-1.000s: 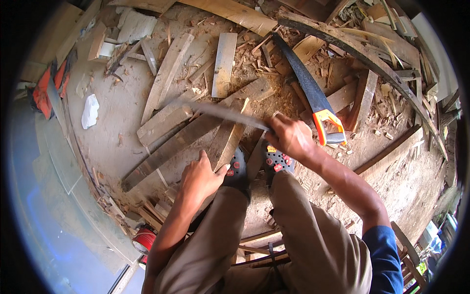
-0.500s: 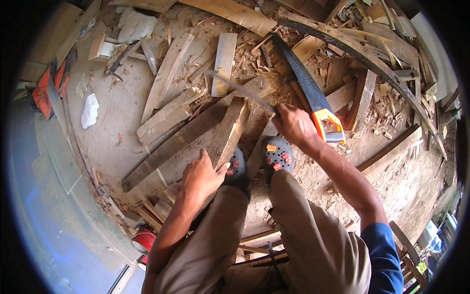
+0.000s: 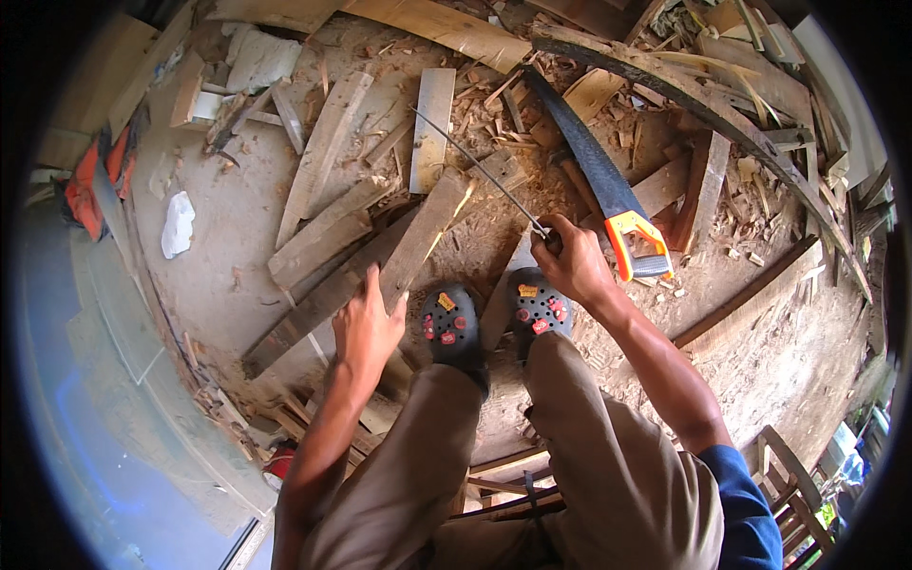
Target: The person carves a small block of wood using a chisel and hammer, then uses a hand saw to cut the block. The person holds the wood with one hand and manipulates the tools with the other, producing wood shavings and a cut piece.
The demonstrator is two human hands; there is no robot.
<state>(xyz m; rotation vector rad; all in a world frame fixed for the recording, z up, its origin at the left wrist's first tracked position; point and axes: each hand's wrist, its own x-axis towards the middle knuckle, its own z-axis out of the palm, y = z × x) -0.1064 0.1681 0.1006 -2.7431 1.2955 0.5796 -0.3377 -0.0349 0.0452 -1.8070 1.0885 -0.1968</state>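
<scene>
My left hand [image 3: 368, 323] grips the near end of a short wooden board [image 3: 423, 233], its thumb and index finger on either edge. A pale, freshly split patch marks the board's right edge, and its far end slants over a longer dark plank [image 3: 304, 318] on the ground. My right hand [image 3: 575, 261] is closed round the grip of a long, thin dark blade [image 3: 480, 166], seen nearly edge-on like a machete. The blade points up and left, over the board's far end. Most of its grip is hidden in my fingers.
A handsaw [image 3: 603, 166] with an orange handle lies right of my right hand. My feet, in dark clogs [image 3: 454, 323], stand close to the board. Offcuts [image 3: 323, 157] and chips litter the ground; a long curved beam [image 3: 703, 104] crosses the far right.
The board has turned from its narrow edge onto a broader face and shifted left with my left hand, uncovering the left clog. The blade, blurred earlier, now shows sharp and thin.
</scene>
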